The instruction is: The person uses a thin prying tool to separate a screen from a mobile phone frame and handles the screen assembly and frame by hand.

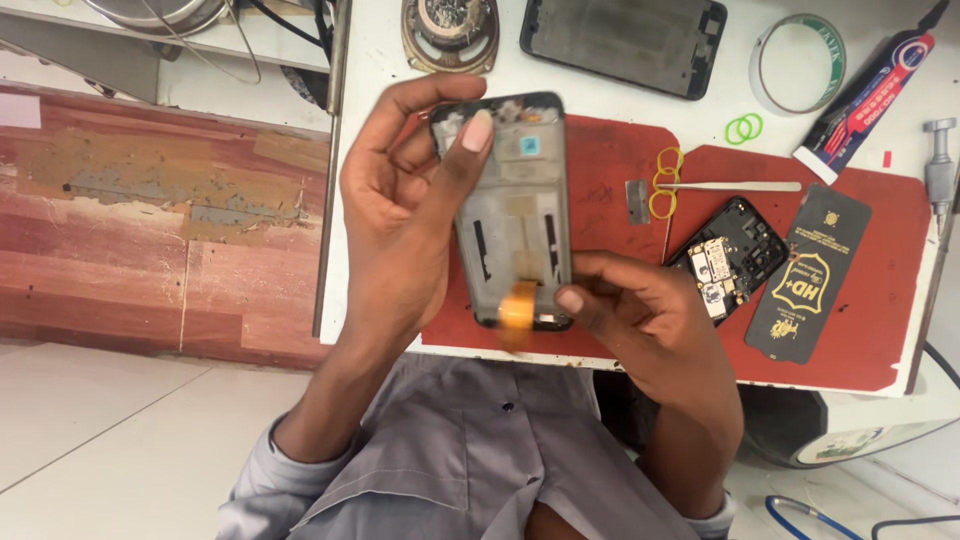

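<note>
While both hands hold it above the near edge of the white table [380, 60], the phone frame [515, 210] stands lengthwise away from the person, its open inner side facing up. The left hand [400, 215] wraps the frame's left edge, its fingers [477, 132] curled over the top corner and closed on it. The right hand [650, 315] pinches the bottom right corner, thumb pressed on the lower rim, just beside an orange flex strip [518, 305] that hangs from the frame's lower end.

Under the frame and both hands lies a red mat [860, 340]. Just right of the right hand's fingers sits a black phone housing with exposed circuit boards [728, 258], and next to it a black card with gold print [808, 272]. Beyond those fingers lie yellow rubber bands [665, 180], a metal spudger [735, 186], green rubber bands [743, 127], a glue tube [868, 95] and a tape roll [797, 62]. Beyond the left fingers rest an oval speaker [451, 32] and a second dark phone frame [623, 42].
</note>
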